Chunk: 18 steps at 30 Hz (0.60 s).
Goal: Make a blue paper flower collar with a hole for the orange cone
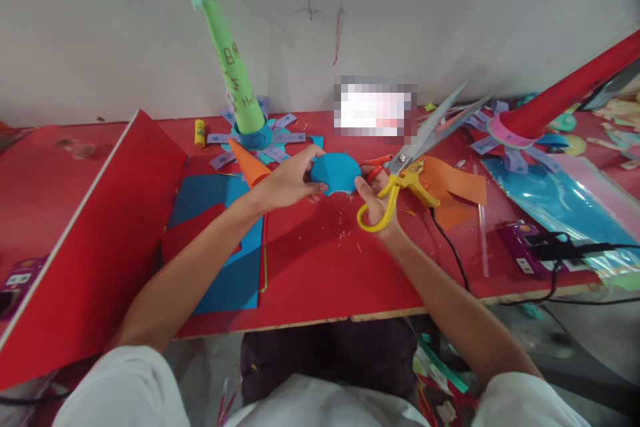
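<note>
Left hand point(293, 181): clamped on the blue paper piece point(335, 172), centre of the frame, just above the red table point(310, 260).
Right hand point(376, 203): closed through the yellow scissors point(417, 160) handles; blades parted, pointing to the upper right.
Doing it well: steady the paper, keep fingertips off the cutting line.
Nearby: orange cone point(249, 165) left of the paper.

A pixelated patch point(375, 110) hides something by the wall; the red cone point(565, 97) runs off-frame.
</note>
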Available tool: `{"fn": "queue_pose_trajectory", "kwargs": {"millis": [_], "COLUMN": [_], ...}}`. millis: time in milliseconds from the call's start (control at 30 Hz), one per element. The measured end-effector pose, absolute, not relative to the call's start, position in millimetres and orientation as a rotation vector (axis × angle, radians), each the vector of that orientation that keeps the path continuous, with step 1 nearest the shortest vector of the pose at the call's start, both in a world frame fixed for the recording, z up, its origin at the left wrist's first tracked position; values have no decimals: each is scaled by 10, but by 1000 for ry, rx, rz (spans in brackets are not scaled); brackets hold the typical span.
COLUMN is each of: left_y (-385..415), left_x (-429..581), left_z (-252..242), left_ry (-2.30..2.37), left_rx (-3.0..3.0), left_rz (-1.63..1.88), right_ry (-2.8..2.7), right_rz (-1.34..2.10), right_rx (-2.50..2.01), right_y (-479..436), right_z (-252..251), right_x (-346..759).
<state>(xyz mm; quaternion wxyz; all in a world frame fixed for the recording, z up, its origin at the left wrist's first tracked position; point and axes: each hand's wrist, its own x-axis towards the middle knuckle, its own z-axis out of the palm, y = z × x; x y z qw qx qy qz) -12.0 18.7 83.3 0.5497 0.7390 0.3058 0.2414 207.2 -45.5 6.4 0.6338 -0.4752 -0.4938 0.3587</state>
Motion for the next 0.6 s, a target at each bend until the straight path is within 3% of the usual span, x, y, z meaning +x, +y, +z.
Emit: {"fn": "queue_pose_trajectory", "kwargs": {"millis": [600], "left_y": [135], "left_x": [-52], "left_z": [786], "left_ry": [873], "left_rx": [1841], "left_rz": [681], "right_ry": [-1248], "right_rz": [779], "right_rx": [-1073], "right_y": [-427], "right_z": [-22], "right_x": [2077]}}
